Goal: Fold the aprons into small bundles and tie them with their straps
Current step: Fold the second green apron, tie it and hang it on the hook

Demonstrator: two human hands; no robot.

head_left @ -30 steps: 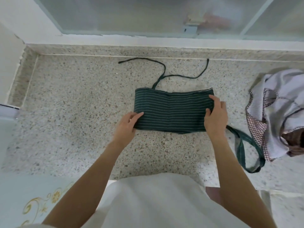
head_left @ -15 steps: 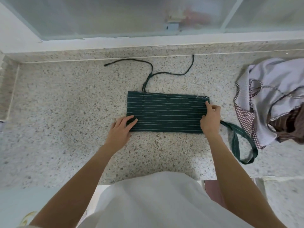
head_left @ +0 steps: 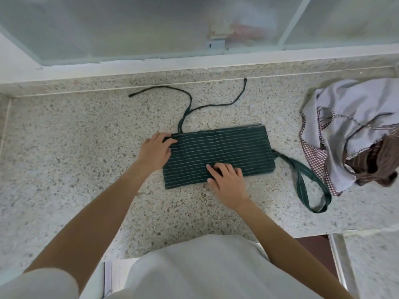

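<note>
So the green striped apron (head_left: 218,157) is down to a long flat strip in the middle of the counter (head_left: 64,160), thin ties (head_left: 190,104) trailing off its far edge and the neck loop (head_left: 311,186) hanging off its right end. Half a second ago the hands were at its two short ends; now the left hand (head_left: 155,151) is curled over the left end, gripping that edge I think, and the right hand (head_left: 228,180) lies flat, holding nothing, pressing the near edge mid-strip. Looks like an end-over-end fold is next. The other aprons (head_left: 349,130) sit heaped right of the strip, not yet folded.
</note>
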